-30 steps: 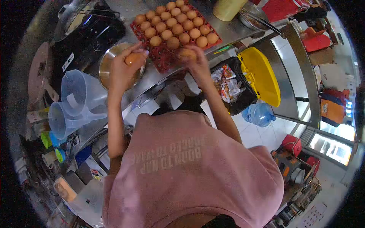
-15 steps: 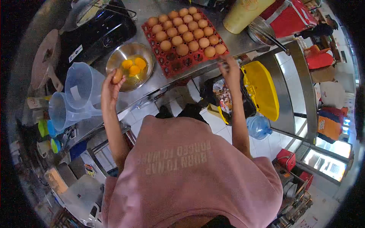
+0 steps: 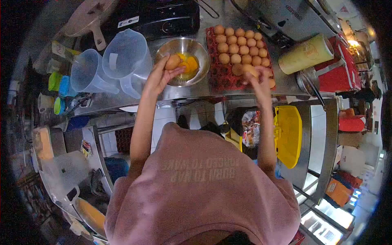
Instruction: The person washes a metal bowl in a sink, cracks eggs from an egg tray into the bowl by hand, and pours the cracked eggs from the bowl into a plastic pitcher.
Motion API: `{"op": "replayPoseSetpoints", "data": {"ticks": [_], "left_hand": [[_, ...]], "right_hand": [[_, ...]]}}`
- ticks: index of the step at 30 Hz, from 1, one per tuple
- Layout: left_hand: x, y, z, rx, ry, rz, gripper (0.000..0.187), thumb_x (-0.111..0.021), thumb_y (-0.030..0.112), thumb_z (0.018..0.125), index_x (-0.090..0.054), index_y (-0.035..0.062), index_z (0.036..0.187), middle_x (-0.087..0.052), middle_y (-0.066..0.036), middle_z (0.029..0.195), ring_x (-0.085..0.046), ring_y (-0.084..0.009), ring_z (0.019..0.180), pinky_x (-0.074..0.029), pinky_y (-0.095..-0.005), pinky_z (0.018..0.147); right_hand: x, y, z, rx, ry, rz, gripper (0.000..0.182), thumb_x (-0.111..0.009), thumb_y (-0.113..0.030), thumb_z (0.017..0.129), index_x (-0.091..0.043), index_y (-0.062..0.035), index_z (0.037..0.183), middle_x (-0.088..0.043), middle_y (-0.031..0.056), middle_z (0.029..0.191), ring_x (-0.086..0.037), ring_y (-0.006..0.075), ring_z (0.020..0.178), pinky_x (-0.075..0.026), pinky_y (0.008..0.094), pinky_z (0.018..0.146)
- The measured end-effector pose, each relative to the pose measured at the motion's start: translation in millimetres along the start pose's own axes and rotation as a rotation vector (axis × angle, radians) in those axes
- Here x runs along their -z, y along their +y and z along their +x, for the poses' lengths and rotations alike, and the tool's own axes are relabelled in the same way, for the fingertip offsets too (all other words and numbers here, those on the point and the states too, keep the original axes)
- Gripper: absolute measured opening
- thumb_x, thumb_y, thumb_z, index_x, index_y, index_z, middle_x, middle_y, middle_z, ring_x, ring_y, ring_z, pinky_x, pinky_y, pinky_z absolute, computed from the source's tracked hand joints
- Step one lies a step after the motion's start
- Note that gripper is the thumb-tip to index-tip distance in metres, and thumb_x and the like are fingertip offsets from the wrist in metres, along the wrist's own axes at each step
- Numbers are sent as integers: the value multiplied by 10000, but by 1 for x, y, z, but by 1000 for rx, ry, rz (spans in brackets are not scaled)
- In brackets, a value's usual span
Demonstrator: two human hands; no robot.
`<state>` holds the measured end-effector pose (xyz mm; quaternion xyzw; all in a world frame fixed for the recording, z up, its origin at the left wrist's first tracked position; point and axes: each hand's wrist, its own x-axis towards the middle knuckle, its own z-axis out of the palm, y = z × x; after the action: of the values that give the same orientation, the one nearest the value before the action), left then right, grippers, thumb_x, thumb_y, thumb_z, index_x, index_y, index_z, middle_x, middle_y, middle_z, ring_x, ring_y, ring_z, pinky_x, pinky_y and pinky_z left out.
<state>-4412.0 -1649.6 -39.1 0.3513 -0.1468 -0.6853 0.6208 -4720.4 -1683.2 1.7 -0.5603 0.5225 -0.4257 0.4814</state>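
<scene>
One view only — a head-worn fisheye camera looking steeply down over the person's shirt [image 3: 200,192]. It faces the counter [image 3: 183,92] — close, with the floor below.

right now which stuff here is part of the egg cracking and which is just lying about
In use: left hand, egg, metal bowl with yolks, red egg tray, right hand.

Lying about: two plastic jugs, yellow cup, yellow bin lid.

It was a commercial kitchen: a steel counter [image 3: 179,94] carried a full egg tray [image 3: 237,53], measuring jugs [image 3: 122,57] and a stove [image 3: 163,18].
</scene>
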Motion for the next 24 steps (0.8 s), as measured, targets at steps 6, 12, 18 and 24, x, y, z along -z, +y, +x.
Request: {"op": "replayPoseSetpoints", "data": {"ticks": [6,12,18,24], "left_hand": [[-21,-20,15,-20,-54,-2,398,-435,293,873,-400,-35,1096,-513,-211,1013,-573,-328,862,-490,-378,785],[-24,-20,12,-105,1,62,370,-413,316,880,-428,4,1079,-534,-146,1006,-575,-241,829,-493,-330,740],[-19,-12,13,-125,-34,4,354,-440,303,869,-449,0,1052,-548,-106,929,-574,-199,821,-495,-313,725],[-11,7,5,-210,-12,518,358,-552,285,813,-500,22,1050,-561,-49,876,-570,-134,764,-496,-253,650]], "right_hand": [[-130,-6,13,432,10,-64,355,-466,-192,843,-366,-20,1137,-432,139,1074,-425,261,1025,-335,359,897],[-164,-11,9,579,125,-148,383,-427,-250,870,-398,32,1128,-457,156,1096,-432,259,1038,-327,347,896],[-173,4,19,408,-7,3,402,-403,-281,881,-378,21,1145,-463,142,1059,-454,276,998,-357,355,873],[-152,19,51,48,-471,448,412,-433,-324,872,-411,-13,1143,-498,95,1055,-505,201,953,-439,315,789]]}}
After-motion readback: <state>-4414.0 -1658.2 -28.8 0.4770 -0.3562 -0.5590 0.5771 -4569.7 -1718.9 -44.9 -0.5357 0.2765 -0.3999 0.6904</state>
